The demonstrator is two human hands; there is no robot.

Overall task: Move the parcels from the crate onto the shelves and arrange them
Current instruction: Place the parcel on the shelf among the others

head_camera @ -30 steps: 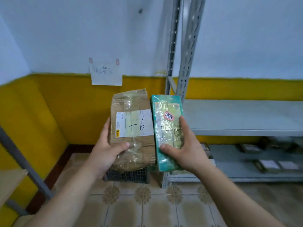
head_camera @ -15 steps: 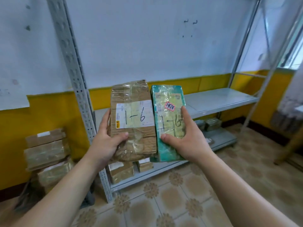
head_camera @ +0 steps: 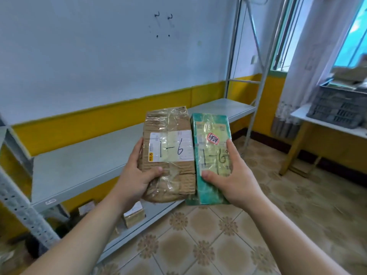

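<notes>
My left hand (head_camera: 137, 175) grips a brown cardboard parcel (head_camera: 168, 132) wrapped in clear tape, its white label marked "1-6". My right hand (head_camera: 232, 179) grips a green parcel (head_camera: 208, 128), also marked "1-6", with a pink sticker. I hold both upright, side by side and touching, in front of a grey metal shelf (head_camera: 83, 161). A dark grey crate (head_camera: 337, 110) with parcels in it stands on a white table at the far right.
The lower shelf board (head_camera: 139, 225) carries small brown parcels (head_camera: 134, 215). Perforated grey uprights (head_camera: 21, 207) stand at the left and at the right end (head_camera: 256, 108) of the rack. A window with a curtain (head_camera: 309, 56) is at the right. The floor is patterned tile.
The view has swung right along the rack; the crate on the table and the window have come into sight. Both hands keep the same grip on the two parcels.
</notes>
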